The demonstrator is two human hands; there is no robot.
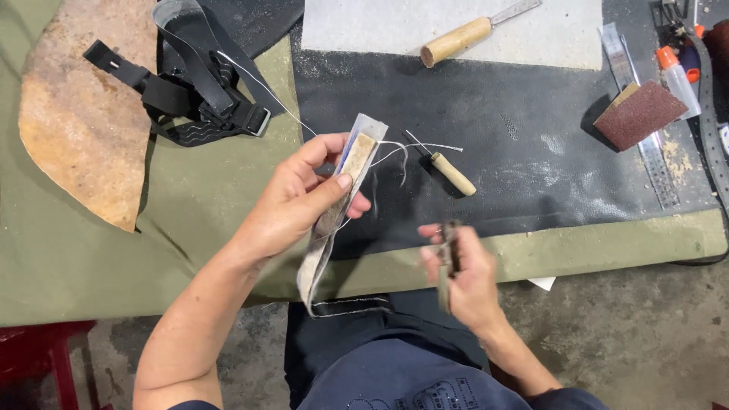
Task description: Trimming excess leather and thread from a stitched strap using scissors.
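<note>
The left hand (304, 199) is gripping a folded leather strap (338, 209) between thumb and fingers, holding its upper end upright above the table (91, 250) edge, with the strap's tail looping down toward the person's lap at 6 o'clock. A white thread (395, 148) is trailing from the strap's top toward 3 o'clock, and another strand is running off toward 11 o'clock, over to a black webbing harness with buckles (190, 95). The right hand (463, 273) is closed around a small dark tool (448, 250), blurred, so its kind cannot be told; it is sitting at 4 o'clock from the strap, apart from it.

Judging from this, stitching on the strap's end is in hand. To do it well, the left thumb should be keeping the layers pinched flat close to the seam, so they are not sliding. The loose thread looks apt to snag on the wooden-handled awl (453, 173) lying just beside it at 3 o'clock, so keeping it taut and away would help.

Further off, a wooden-handled chisel (463, 38) is lying at 1 o'clock, and a sanding block (638, 114) with a steel ruler (661, 171) at 2 o'clock.
</note>
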